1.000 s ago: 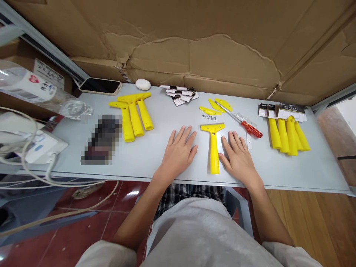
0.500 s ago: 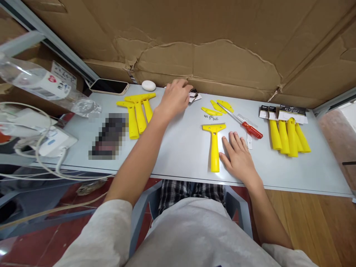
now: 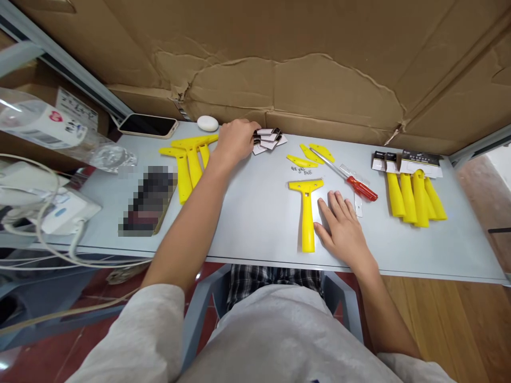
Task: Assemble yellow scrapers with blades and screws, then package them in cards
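At the back of the table my left hand has its fingers curled down at the left end of a small pile of folded cardboard header cards. Its fingertips are hidden, so what they grip does not show. My right hand lies flat and open on the tabletop, fingers spread. Just left of it is a yellow scraper handle with a T-shaped head. Beyond are loose yellow cover plates, small screws and a red-handled screwdriver. A clear strip lies beside the right fingertips.
Several yellow scrapers with header cards lie at the right. More yellow scraper handles sit partly behind my left forearm. A phone, a white oval case, a blurred-out item, a plastic bottle and cables are left. Cardboard stands behind.
My left hand has shifted left and its fingers have curled in, uncovering more of the folded cards. My right hand stays flat in place. The view has tilted slightly.
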The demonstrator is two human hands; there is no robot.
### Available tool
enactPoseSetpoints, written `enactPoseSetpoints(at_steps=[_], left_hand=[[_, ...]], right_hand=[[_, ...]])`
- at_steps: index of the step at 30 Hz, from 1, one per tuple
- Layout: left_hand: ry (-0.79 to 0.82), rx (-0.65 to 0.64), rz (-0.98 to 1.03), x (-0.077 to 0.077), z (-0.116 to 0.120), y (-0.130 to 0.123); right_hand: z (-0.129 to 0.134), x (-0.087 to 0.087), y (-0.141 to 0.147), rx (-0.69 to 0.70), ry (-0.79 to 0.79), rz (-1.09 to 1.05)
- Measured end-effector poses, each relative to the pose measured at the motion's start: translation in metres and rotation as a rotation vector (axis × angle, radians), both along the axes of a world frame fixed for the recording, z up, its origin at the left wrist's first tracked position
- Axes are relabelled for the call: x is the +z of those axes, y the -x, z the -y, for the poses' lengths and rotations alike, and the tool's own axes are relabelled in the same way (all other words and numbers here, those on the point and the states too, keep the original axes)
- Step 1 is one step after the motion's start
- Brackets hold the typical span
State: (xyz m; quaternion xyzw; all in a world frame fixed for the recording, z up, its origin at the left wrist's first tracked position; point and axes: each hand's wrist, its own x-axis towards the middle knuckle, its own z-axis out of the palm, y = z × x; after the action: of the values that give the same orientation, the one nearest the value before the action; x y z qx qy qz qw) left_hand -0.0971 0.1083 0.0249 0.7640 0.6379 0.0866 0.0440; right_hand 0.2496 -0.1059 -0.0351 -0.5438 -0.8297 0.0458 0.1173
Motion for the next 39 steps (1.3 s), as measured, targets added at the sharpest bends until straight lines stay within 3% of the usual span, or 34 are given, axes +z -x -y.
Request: enactPoseSetpoints(at_steps=[3,9,13,16,19,22,29,39], left_hand=[[-0.140,0.019,0.077,-0.002,0.005,-0.004],[-0.317,-0.132,0.139,-0.004,0.034,-0.013],[-0.398,-0.231,0.296,-0.010,0.069,-0.021],[-0.428,-0.286,0.379,-0.022,0.088,-0.026],[-0.432,-0.382,0.452,-0.034,0.099,-0.034],[-0.446,-0.461,0.491,-0.040,0.107,-0.047],[-0.367,-0.478,0.582,-0.038,0.112,-0.059],[-0.037,-0.434,0.934,-0.048,0.100,-0.049]], right_hand=[[0.000,0.001,0.001,-0.003,0.012,-0.002],[0.000,0.006,0.000,0.001,0.023,-0.068],[-0.012,0.027,-0.005,-0.025,-0.045,-0.266],[-0.035,0.049,-0.004,-0.048,-0.074,-0.400],[-0.065,0.062,0.004,-0.033,0.089,-0.577],[-0.089,0.060,0.013,-0.025,0.339,-0.793],[-0.103,0.043,0.001,-0.067,0.458,-1.070],[-0.109,0.036,-0.023,-0.013,0.477,-0.975]])
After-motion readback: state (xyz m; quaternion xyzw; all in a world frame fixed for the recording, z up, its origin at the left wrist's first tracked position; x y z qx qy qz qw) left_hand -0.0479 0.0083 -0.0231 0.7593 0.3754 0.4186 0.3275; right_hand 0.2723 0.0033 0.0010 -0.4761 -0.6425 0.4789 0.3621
